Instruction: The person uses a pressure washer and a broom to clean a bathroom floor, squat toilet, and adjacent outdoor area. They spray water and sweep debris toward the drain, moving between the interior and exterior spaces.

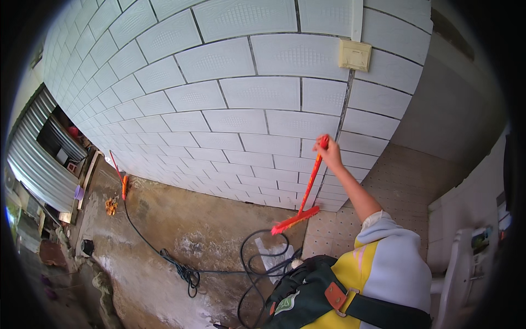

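My right hand (pixel 328 151) grips the upper end of a red-and-orange broom handle (pixel 313 177). The handle slants down along the corner of the white tiled wall (pixel 259 96). Its red bristled head (pixel 295 221) is low, close to the floor by the wall's base; whether it touches the floor I cannot tell. Below the broom head, a dark hose (pixel 242 251) lies in loops, partly over a pale sheet (pixel 273 257). My left hand is out of view. A dark apron (pixel 306 283) covers my front, over a yellow and light blue top.
A second broom (pixel 124 187) stands at the wall's far end, near an orange-brown pile (pixel 111 205). The hose bunches in a tangle (pixel 187 273) on the stained concrete floor (pixel 176 214). Patterned floor tiles (pixel 324 234) begin at the wall corner. A white basin (pixel 456 267) stands at right.
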### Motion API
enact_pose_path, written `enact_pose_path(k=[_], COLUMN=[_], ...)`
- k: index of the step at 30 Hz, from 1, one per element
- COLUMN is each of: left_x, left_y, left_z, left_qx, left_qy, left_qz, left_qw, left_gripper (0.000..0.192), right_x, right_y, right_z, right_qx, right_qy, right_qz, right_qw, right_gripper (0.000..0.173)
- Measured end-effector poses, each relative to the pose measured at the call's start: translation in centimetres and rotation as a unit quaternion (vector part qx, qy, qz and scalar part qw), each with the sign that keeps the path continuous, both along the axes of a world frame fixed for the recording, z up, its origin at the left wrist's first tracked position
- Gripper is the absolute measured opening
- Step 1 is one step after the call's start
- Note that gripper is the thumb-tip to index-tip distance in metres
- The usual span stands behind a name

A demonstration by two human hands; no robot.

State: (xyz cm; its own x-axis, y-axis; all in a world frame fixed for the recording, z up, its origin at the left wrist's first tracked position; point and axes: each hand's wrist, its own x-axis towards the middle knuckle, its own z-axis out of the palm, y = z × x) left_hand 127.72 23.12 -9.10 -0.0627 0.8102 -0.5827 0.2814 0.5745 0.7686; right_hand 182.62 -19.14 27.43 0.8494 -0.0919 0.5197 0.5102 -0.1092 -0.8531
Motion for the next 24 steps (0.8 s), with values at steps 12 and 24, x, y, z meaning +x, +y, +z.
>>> enact_pose_path(k=[12,24], left_x=[-6.0,-7.3], left_y=[-1.1,-5.5], left_z=[1.7,7.2], left_qx=[0.023,-0.006], left_qy=[-0.041,-0.014], left_qz=[0.047,0.160], left_qw=[0.998,0.987], left_gripper=[0.018,0.050], right_x=[7.4,5.5], right_y=[-5.5,-0.9], right_z=[19.7,2.1], right_qx=[0.053,-0.094], right_qy=[-0.158,-0.007], right_qz=[-0.145,0.007], right_qw=[0.975,0.995], right_gripper=[0.015,0.007])
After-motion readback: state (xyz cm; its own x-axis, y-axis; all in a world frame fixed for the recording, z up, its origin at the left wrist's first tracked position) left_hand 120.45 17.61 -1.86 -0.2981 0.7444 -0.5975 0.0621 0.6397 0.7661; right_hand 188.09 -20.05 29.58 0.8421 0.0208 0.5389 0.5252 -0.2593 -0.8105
